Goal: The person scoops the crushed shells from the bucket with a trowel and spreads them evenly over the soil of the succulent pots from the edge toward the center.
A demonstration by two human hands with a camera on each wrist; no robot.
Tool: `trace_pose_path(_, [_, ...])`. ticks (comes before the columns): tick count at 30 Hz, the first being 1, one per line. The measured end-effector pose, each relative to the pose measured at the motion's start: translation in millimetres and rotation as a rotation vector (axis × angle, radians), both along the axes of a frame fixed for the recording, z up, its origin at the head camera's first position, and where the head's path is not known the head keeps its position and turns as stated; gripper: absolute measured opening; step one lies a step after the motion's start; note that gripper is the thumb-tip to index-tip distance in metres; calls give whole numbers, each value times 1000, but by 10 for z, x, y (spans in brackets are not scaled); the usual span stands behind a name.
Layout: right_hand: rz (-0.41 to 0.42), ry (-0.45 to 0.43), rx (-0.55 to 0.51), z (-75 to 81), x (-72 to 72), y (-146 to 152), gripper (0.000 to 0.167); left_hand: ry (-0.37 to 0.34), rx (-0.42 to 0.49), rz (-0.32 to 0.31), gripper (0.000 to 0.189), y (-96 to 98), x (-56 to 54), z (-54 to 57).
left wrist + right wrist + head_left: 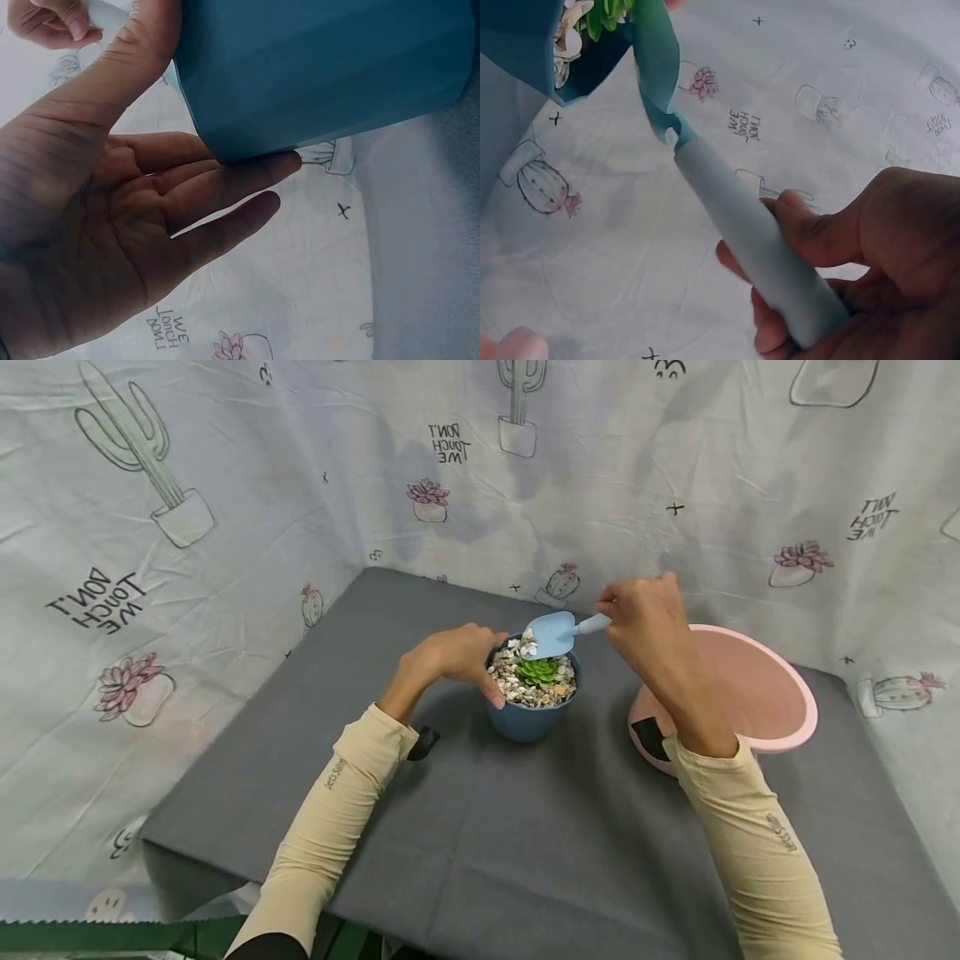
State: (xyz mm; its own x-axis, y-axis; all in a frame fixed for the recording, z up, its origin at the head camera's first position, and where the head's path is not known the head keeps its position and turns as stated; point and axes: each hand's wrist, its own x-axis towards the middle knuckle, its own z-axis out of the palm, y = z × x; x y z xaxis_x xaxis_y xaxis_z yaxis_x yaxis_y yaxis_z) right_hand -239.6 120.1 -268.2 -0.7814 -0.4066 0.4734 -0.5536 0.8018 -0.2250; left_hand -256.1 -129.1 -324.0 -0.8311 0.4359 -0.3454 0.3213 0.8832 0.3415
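A blue plant pot (528, 722) filled with pale pebbles (513, 681) stands on the grey cloth, a green succulent (537, 671) in its middle. My left hand (457, 656) holds the pot's left side, thumb at the near rim. In the left wrist view its fingers (225, 187) lie along the blue wall (322, 67). My right hand (645, 614) grips the handle of a light blue trowel (553, 633). The trowel's blade tilts over the pot's far side, with white pebbles at its tip. The right wrist view shows fingers curled round the handle (742, 225).
A pink oval tub (802, 714) stands right of the pot, under my right forearm. A black object (424, 743) shows beside my left wrist. Patterned white cloth (600, 485) hangs behind and at the sides of the grey table (510, 843).
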Motion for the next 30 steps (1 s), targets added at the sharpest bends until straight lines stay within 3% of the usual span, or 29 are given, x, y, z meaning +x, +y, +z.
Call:
trace_pose_path(9, [141,298,34,-32,-1,48,11,10,12,-13,119,75,-31,36])
trace_pose_path(14, [214,385,32,-9,-9,97,12,24,11,-15,118,109,-40,57])
trace_pose_path(21, [196,454,3,49,44,262,11,34,8,-11,119,143,-39,71])
trace_pose_path(26, [147,453,-69,86,159,504,11,78,-8,59,111,177,120,34])
trace_pose_path(30, [63,453,-142,141,281,809,10,213,-57,122,65,242,340,-1])
